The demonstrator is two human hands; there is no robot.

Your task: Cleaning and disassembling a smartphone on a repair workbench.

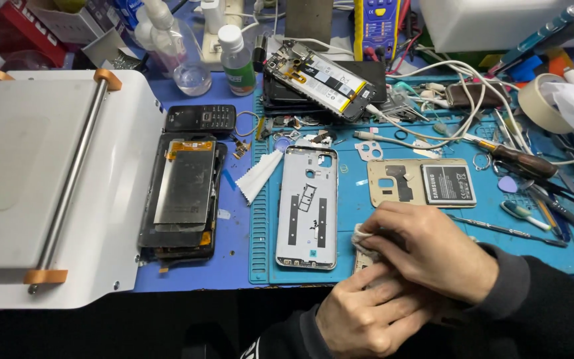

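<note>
Nearest the camera: left hand [367, 312] is curled, fingers closed around the lower end of a small flat part [363, 260], mostly hidden; what it is can't be told. Right hand [433, 249] is laid over it from the right, fingers bent and pinched on a white wipe [360, 237] pressed onto that part. Both sleeves are dark.

Surface: a blue silicone repair mat [353, 199] is laid on a blue bench, front edge near the hands. The held part is at the mat's front edge, just right of a silver phone back cover [307, 207]. Only a sliver of the part is seen, so its long axis can't be told for sure; the visible edge runs roughly away from the camera, like the silver cover, whose long axis runs front-to-back with the camera cutout at the far end.

A gold back cover [393, 183] with a black battery [448, 184] on it is set crosswise behind the hands. A dark display assembly [184, 196] is laid left of the mat, beside a white screen separator machine [54, 186]. An opened phone [320, 80], a clear bottle [237, 60], a tape roll [543, 103] and a screwdriver [519, 159] are scattered at the back and right. The room beyond isn't seen.
</note>
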